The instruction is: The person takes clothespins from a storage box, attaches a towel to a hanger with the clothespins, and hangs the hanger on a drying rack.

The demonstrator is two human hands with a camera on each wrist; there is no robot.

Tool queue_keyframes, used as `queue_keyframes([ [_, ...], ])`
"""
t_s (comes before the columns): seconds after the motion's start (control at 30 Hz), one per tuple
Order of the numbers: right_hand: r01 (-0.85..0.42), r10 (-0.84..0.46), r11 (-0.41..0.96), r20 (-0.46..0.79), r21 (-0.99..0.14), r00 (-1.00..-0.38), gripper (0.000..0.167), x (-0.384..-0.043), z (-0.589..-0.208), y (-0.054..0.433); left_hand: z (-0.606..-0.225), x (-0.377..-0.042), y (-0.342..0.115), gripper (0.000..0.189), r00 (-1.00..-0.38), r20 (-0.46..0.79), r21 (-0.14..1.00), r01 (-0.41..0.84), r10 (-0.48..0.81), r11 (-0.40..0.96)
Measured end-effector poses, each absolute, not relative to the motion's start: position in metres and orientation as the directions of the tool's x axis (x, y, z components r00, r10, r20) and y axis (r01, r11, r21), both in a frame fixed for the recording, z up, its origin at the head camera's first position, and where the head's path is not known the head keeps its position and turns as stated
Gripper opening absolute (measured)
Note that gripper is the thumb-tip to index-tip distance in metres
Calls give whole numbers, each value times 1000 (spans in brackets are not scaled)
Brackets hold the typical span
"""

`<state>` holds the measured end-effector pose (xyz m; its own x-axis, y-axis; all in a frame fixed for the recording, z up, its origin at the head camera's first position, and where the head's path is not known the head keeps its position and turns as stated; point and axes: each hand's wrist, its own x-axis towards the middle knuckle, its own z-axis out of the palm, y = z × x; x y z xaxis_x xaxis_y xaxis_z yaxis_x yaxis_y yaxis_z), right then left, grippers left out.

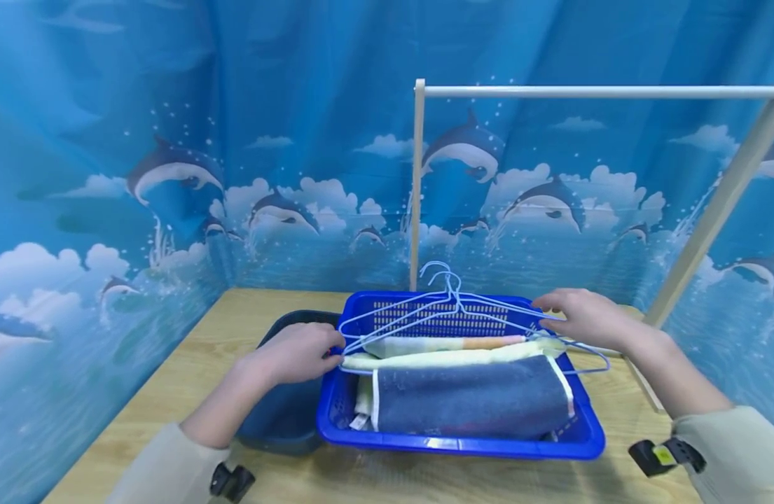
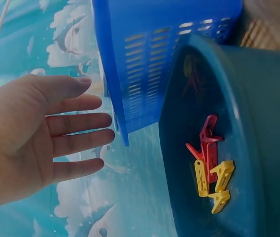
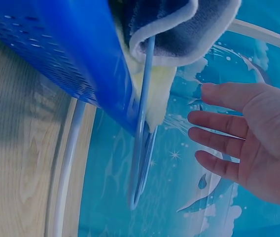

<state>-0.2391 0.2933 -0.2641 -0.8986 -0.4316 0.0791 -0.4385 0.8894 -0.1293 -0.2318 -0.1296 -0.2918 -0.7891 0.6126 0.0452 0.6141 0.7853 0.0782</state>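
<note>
Several light-blue clothes hangers [image 1: 424,316] lie across the top of a blue plastic basket [image 1: 456,444], hooks toward the back. Inside the basket are folded towels: a dark blue towel [image 1: 468,395] with white edging in front, a pale yellow towel [image 1: 450,359] behind it, and a multicoloured one [image 1: 424,344] farther back. My left hand [image 1: 301,352] is at the left corners of the hangers, its fingers extended in the left wrist view. Beside the hangers' right side is my right hand [image 1: 582,318]; the right wrist view shows its fingers loosely straight, apart from the hanger ends [image 3: 139,148].
A dark teal tub [image 1: 276,423] stands against the basket's left side, holding red clothespins [image 2: 210,158] and yellow clothespins [image 2: 223,175]. Behind and to the right rises a rack with a white rail [image 1: 601,92] and wooden posts [image 1: 417,182]. A dolphin-print curtain [image 1: 311,140] encloses the wooden table [image 1: 172,378].
</note>
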Motion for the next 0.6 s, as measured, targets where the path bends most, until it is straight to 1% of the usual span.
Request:
queue_keyframes([
  [0.1,-451,-445,885,71,-114,-893,32,-241,-265,291,-293,-227,-129,14,-794,37,61,608,607,792],
  [0.27,-448,-447,887,41,-110,-894,31,-243,-266,284,-295,-221,-132,14,-803,38,74,596,595,799],
  [0.6,-466,-474,874,-32,-140,-880,28,-256,-268,278,-298,-215,-136,20,-782,58,25,623,621,782],
])
